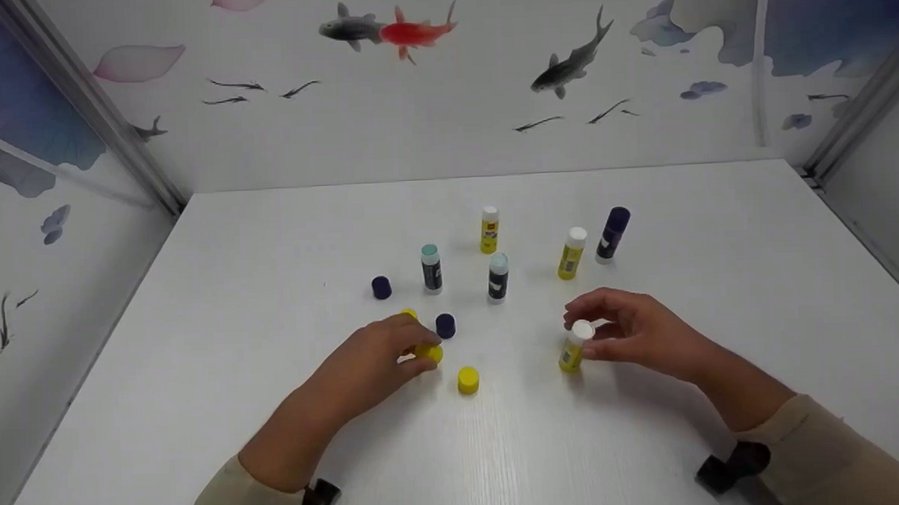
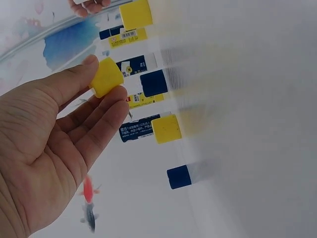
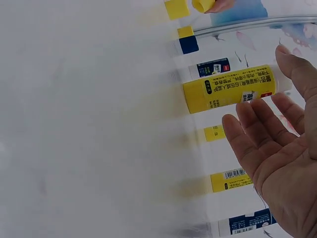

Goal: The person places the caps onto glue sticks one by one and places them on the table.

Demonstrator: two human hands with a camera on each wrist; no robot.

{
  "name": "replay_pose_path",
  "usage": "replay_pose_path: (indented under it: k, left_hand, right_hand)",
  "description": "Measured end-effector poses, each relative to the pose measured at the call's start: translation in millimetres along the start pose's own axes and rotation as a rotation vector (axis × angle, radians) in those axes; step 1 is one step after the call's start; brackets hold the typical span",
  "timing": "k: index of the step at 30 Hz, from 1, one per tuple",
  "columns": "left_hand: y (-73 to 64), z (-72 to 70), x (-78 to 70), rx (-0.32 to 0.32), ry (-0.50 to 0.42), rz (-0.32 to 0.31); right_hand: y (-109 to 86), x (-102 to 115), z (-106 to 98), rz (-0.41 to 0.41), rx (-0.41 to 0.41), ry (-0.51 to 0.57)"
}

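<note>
In the head view my left hand (image 1: pixel 375 363) pinches a yellow cap (image 1: pixel 429 352) between thumb and fingertips, just above the white table; the left wrist view shows the same grip on the cap (image 2: pixel 107 78). A second yellow cap (image 1: pixel 468 380) stands to its right, a third (image 1: pixel 409 314) is partly hidden behind the hand. My right hand (image 1: pixel 635 332) is spread around a yellow glue stick (image 1: pixel 572 350) with a white top, standing upright. In the right wrist view thumb and fingers lie on either side of the glue stick (image 3: pixel 230 89); firm contact cannot be made out.
Navy caps (image 1: pixel 381 288) (image 1: pixel 445 326) stand near the left hand. Behind are dark glue sticks with pale tops (image 1: pixel 432 272) (image 1: pixel 498 281), yellow ones (image 1: pixel 489 232) (image 1: pixel 571 256), and a navy-capped one (image 1: pixel 612 235). Printed panels (image 1: pixel 445 133) wall the table's back and sides.
</note>
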State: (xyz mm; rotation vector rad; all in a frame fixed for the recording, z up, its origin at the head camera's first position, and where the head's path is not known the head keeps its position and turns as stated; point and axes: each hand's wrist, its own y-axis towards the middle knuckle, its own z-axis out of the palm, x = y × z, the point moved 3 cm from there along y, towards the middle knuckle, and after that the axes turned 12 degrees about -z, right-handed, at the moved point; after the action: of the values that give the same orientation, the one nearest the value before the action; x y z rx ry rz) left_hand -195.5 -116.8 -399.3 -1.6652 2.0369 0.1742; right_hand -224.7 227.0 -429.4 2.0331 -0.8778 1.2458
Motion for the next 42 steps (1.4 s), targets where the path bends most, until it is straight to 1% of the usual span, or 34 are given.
replay_pose_path:
  k: [7, 13, 19, 27, 32, 38, 42]
  left_hand:
    - [0.0, 0.1, -0.1, 0.002, -0.008, -0.003]
    - [-0.7, 0.3, -1.5, -0.009, -0.002, 0.009]
    - [-2.5, -0.5, -3.8, -0.014, 0.005, 0.001]
    - [-3.2, -1.2, -4.6, -0.016, -0.003, 0.005]
    - [-2.4, -1.1, -5.3, -0.012, -0.004, 0.007]
    - [-2.3, -1.3, -6.3, -0.005, -0.008, 0.006]
    - [-1.8, -1.2, -5.9, -0.007, -0.008, 0.024]
  right_hand:
    - [1.1, -2.7, 3.7, 0.024, 0.063, 0.001]
    - [1.9, -4.0, 5.4, 0.051, 0.095, -0.048]
    - [2.4, -5.1, 6.6, 0.038, 0.107, -0.075]
    - [2.6, -6.3, 7.3, 0.042, 0.112, -0.063]
    - [2.5, -6.8, 7.1, 0.045, 0.112, -0.075]
    - [2.5, -7.1, 6.2, 0.019, 0.117, -0.073]
    - [2.2, -6.9, 5.6, 0.017, 0.129, -0.096]
